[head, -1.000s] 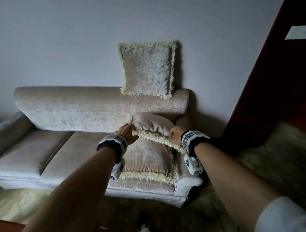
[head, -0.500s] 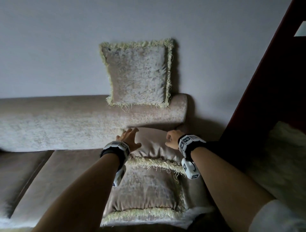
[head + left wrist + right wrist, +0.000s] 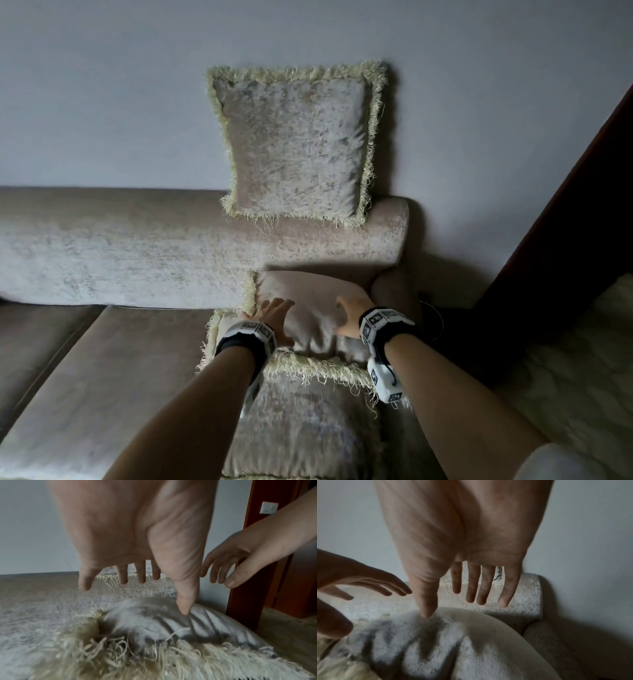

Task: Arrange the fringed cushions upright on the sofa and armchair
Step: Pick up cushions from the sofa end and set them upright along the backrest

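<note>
Hovering with fingers spread, the left hand [image 3: 270, 317] and right hand [image 3: 349, 318] hold nothing; the slumped fringed cushion [image 3: 308, 308] lies directly beneath both, equally near, leaning on the sofa backrest [image 3: 137, 246].

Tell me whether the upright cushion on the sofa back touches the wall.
Cannot tell. In the head view the upright cushion stands on the sofa back in front of the wall, casting a shadow at its right edge, but no view shows the contact or a gap.

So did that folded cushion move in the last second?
Yes. The cushion was held short of the sofa back; now it is pushed against it, both hands open on it.
</note>
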Demonstrator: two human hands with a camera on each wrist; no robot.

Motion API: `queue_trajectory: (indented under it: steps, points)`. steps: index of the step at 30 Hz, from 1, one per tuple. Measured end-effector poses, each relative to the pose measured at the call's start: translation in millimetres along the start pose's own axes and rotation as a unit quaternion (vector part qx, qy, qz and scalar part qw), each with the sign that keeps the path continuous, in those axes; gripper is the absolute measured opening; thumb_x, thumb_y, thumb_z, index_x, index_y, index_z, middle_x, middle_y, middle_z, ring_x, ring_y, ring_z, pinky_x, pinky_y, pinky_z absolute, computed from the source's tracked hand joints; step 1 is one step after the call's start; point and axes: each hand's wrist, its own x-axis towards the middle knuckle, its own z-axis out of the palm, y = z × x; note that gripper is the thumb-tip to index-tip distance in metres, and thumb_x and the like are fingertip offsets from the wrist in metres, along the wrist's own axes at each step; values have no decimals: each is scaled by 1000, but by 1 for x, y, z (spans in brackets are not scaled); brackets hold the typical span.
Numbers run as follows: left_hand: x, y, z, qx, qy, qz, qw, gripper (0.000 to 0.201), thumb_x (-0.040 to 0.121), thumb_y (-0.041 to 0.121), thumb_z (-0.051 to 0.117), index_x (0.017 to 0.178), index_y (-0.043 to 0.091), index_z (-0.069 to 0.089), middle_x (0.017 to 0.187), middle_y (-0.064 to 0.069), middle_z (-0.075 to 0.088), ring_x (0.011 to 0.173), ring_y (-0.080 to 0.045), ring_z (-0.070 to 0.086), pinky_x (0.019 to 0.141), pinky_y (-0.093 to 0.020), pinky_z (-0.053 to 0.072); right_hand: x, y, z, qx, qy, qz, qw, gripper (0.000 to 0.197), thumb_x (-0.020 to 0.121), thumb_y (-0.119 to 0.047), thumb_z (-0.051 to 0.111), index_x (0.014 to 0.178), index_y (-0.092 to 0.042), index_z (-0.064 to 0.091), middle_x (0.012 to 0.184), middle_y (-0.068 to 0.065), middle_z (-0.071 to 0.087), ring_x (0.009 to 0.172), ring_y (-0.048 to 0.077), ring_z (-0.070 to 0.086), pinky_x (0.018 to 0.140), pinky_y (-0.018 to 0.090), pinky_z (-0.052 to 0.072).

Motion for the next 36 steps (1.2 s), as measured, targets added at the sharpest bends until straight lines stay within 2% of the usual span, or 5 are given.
queue_trajectory:
  steps: [4,10,16,29,36]
  points:
    - [18,-2,27,25,-26,-21,999,108,67,47,80,148,40,9,160,8,4,148,-29,1,112,-69,12,25,10,24,6,-19,3,1000,73,77,-41,74,138,-27,38,130,7,58,115,29,58,95,41,50]
    - [40,2,31,67,-61,11,996,114,67,32,85,152,32,7,161,3,2,147,-36,-1,111,-65,18,60,16,42,17,-10,-13,1000,76,74,-42,77,139,-24,41,136,5,53,122,29,53,100,41,45]
    - [49,8,41,116,-129,2,985,141,55,43,89,147,41,-18,158,8,-26,142,-43,-24,97,-85,7,94,20,56,38,-42,-10,998,63,66,-47,77,122,-26,55,123,3,62,117,27,60,95,39,48]
    - [74,18,15,160,82,-54,982,35,95,17,47,129,22,42,130,-1,54,121,-32,51,92,-55,46,91,24,24,46,-2,-48,998,57,80,-46,65,128,-18,51,130,8,58,118,31,57,98,43,47]
    - [72,28,-40,93,160,-17,983,28,89,13,52,115,18,46,121,-6,58,110,-33,58,91,-54,45,70,47,-4,18,35,-64,997,115,62,-75,69,152,-25,18,158,2,23,145,24,25,118,40,24]
